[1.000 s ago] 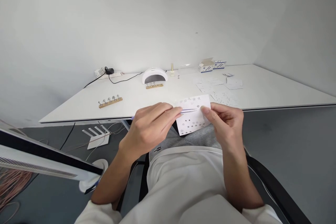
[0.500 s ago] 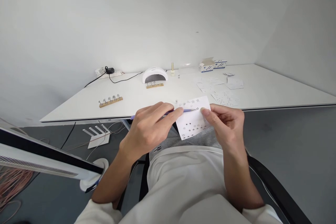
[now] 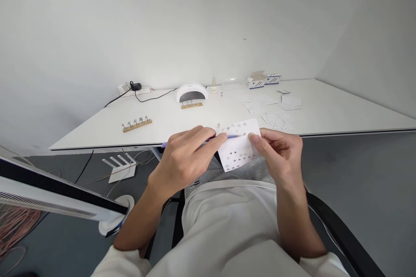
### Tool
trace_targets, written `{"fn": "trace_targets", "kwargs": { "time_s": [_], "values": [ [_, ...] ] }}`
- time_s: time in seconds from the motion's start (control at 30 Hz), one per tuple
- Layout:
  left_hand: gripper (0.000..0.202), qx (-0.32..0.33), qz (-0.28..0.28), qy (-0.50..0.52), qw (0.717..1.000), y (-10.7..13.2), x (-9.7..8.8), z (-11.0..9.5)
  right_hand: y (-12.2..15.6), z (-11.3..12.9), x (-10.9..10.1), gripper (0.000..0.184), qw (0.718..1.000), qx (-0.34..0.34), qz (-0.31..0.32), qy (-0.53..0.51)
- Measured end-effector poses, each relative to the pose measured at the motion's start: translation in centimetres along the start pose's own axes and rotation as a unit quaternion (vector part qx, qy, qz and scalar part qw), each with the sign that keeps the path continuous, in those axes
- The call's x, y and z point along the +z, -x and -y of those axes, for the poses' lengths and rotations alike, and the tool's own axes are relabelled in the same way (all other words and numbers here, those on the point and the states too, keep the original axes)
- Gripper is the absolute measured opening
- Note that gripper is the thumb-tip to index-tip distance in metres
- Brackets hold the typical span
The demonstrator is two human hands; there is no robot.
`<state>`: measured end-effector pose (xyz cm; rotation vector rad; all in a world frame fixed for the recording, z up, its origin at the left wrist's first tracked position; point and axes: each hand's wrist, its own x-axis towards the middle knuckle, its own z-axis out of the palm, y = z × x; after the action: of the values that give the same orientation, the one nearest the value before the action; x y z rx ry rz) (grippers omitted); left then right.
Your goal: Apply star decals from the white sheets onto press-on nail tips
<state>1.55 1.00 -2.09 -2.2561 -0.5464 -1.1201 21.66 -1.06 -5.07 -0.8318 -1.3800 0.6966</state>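
Note:
My left hand (image 3: 186, 153) is closed around a pair of slim purple tweezers (image 3: 205, 140), fingers pinching them near the front. Their thin pointed tip reaches over a white sheet of star stickers (image 3: 238, 149), close to a star near my right thumb. My right hand (image 3: 279, 153) pinches that sheet by its right edge, thumb on top. Rows of silver and dark stars cover the sheet's upper and lower parts. Both hands are held above my lap at the table's front edge. Whether the tip touches a star is too small to tell.
On the white table (image 3: 162, 125) stand a white nail lamp (image 3: 192, 91), a polish bottle (image 3: 213, 86) and two wooden nail-tip stands (image 3: 137, 125). More sticker sheets (image 3: 278, 121) and small boxes (image 3: 256, 80) lie right. A router (image 3: 122, 171) and a white tower-like appliance (image 3: 65, 192) are at lower left.

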Motion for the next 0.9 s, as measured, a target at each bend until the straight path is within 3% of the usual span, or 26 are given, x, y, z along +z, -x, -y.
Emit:
{"fn": "trace_targets", "kwargs": {
  "time_s": [0.43,0.9],
  "values": [
    [0.025,-0.006,-0.027,0.007,1.000,0.18,-0.26,-0.05,-0.23,-0.06,0.10,0.044,1.000,-0.014,-0.005,0.003],
    [0.024,-0.010,-0.003,0.014,1.000,0.29,-0.04,-0.05,0.12,0.42,0.02,0.041,1.000,0.005,0.008,0.003]
  ]
}}
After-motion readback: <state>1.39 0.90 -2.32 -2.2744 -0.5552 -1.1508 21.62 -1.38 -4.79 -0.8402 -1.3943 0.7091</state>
